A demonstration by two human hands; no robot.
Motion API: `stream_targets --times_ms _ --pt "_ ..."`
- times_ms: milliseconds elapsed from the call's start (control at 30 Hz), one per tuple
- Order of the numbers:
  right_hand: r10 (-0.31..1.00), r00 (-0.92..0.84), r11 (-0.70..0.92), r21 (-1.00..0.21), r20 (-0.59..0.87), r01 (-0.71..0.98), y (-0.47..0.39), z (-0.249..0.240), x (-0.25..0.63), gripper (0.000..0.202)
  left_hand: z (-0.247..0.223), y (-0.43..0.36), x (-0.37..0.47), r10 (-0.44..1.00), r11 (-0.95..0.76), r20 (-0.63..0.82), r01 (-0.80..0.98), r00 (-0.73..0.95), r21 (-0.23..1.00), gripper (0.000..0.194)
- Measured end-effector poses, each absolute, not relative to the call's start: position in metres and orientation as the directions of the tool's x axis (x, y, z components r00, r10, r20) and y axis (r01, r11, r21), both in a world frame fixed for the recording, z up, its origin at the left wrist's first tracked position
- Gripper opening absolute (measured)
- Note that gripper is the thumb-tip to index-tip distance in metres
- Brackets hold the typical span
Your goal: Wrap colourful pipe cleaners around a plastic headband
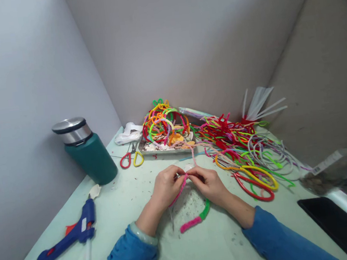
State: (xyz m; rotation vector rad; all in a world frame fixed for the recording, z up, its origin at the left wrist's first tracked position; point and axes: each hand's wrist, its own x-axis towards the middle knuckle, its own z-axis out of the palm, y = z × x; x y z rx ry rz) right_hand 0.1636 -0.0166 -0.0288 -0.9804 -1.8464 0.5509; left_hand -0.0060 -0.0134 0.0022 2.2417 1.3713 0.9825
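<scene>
My left hand (168,186) and my right hand (211,185) meet fingertip to fingertip above the middle of the table, both closed in a pinch. Between them is a pink pipe cleaner (181,190), which runs down along my left fingers. A paler pink strand (193,155) rises from beside my right fingertips toward the tray. Below the hands is a curved, fuzzy pink-and-green length (191,224); its upper end passes behind my right hand, so I cannot tell whether it joins the held piece. A thin greyish strand (171,218) hangs under my left hand.
A metal tray (163,151) holds colourful pipe-cleaner rings. Small red-and-yellow scissors (132,158) lie left of it. A tangled pipe-cleaner heap (224,132) and large red-and-yellow scissors (256,183) are at right. A green bottle (93,159) and blue glue gun (71,237) stand left.
</scene>
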Motion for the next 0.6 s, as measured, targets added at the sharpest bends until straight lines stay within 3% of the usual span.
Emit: stream_targets --times_ms 233,600 --pt "0.805 -0.253 0.593 -0.71 0.536 0.38 -0.0179 -0.0269 0.163 0.018 0.003 -0.0124 -0.0063 0.924 -0.382 0.301 0.546 0.235 0.746 0.019" --pt "0.793 -0.294 0.61 -0.687 0.534 0.395 -0.0184 -0.0264 0.1632 0.015 0.0023 -0.0067 -0.0038 0.982 0.045 -0.106 0.345 0.159 0.937 0.035"
